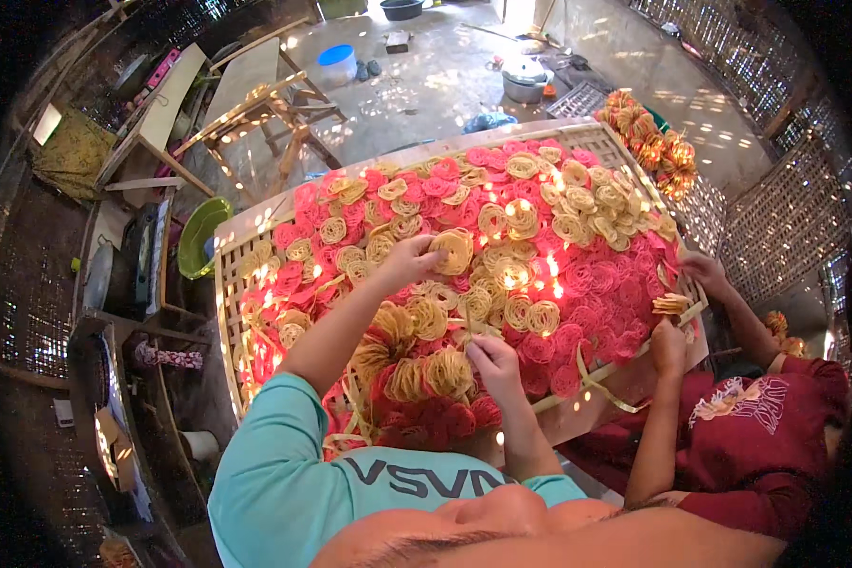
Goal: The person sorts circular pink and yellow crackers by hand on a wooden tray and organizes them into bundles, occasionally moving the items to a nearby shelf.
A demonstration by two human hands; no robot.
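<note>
My left hand grips a pale yellow lacy round, possibly a stack of them, above the middle of a woven bamboo tray. Nearer my body, my right hand pinches a thin pale strip between thumb and fingertips. Just left of that hand lies a curved bundle of stacked yellow rounds, with some pink among them. Pink coiled rounds and loose yellow rounds, which look like raw noodle crackers, cover most of the tray. Whether the strip runs through the rounds cannot be seen.
At my right a person in a dark red shirt works at the tray's edge, one hand holding a few yellow rounds. Finished-looking bundles lie beyond the far right corner. A wooden trestle and a green basin stand left.
</note>
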